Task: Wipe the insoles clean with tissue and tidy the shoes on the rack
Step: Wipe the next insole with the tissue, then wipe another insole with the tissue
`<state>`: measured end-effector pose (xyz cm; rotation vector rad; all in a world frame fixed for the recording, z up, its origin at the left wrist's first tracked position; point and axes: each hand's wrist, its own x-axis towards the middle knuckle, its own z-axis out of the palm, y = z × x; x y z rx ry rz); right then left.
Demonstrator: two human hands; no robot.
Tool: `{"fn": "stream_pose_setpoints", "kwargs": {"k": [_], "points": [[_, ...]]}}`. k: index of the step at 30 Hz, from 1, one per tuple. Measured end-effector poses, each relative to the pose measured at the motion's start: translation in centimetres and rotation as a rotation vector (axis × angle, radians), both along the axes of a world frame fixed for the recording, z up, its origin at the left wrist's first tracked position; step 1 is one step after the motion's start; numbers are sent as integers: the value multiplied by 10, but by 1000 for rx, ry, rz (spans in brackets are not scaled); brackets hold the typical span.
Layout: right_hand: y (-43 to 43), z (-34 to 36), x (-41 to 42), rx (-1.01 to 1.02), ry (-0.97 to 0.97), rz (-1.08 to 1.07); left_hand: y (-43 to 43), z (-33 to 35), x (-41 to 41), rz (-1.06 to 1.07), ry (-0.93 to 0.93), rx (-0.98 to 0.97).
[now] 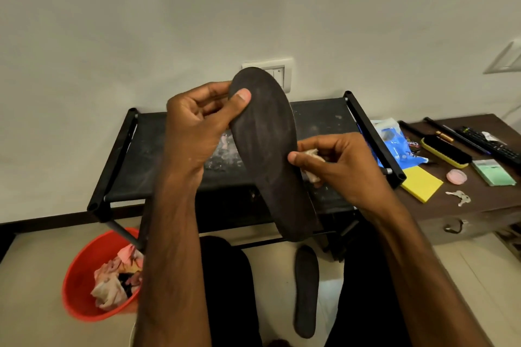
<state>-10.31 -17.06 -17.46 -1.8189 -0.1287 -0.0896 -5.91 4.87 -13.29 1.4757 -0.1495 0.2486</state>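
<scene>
A second dark insole [306,290] lies flat on the pale tiled floor between the person's legs, which are in dark trousers. It runs lengthwise away from the camera. On the floor to the left sits a round red plastic basin [77,273] holding crumpled pinkish-white used tissues [108,289].

Above the lap, the left hand [197,127] grips the toe end of a long dark grey foam insole [265,149], with the thumb pressed flat on its face and the fingers curled behind it. This insole is held in the air at a tilt, toe up toward the wall and heel down toward the knees. The right hand [341,166] pinches a crumpled white tissue [311,162] between thumb and curled fingers. It holds the tissue against the insole's right edge about midway along, and the thumb tip rests on that edge.

Behind the hands stands a black metal-framed shoe rack [146,155]. Its black fabric top shelf is dusty with pale specks, and the lower part is too dark to make out.

Just beside the rack on the right is a low brown wooden cabinet [479,207]. On it lie:
- a blue plastic bag [394,146]
- a yellow square notepad [421,183]
- a yellow-backed black brush [445,152]
- a pink round lid [456,176]
- a bunch of silver keys [459,197]
- a pale green packet [492,172]
- a black remote control [492,145]

Farthest back, a white switch plate [279,72] sits on the off-white wall, partly hidden by the insole's toe.
</scene>
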Motion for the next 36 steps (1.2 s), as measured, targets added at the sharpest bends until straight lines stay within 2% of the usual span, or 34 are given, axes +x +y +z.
{"fn": "stream_pose_setpoints", "kwargs": {"k": [6,11,15,18,21,23,28,32,36], "points": [[-7,-21,-34,76,41,-101,-7,1,-12,-125,23,175],[-8,-44,-62,102,85,-181,-15,-17,-33,-103,117,214],[-6,-63,-86,-23,115,-209,-12,-43,-62,26,184,269],[1,-91,-99,-194,200,-191,-6,-65,-82,36,262,307],[10,-117,-103,-265,290,-171,-1,-83,-94,5,305,500],[16,-127,-100,-284,347,-171,2,-94,-99,59,315,650],[20,-176,-88,-408,498,-148,-4,-103,-104,222,324,772],[31,-229,-74,-563,745,-70,-24,-114,-102,11,390,857],[40,-282,-74,-536,997,-44,-43,-134,-94,-251,502,1046]]}}
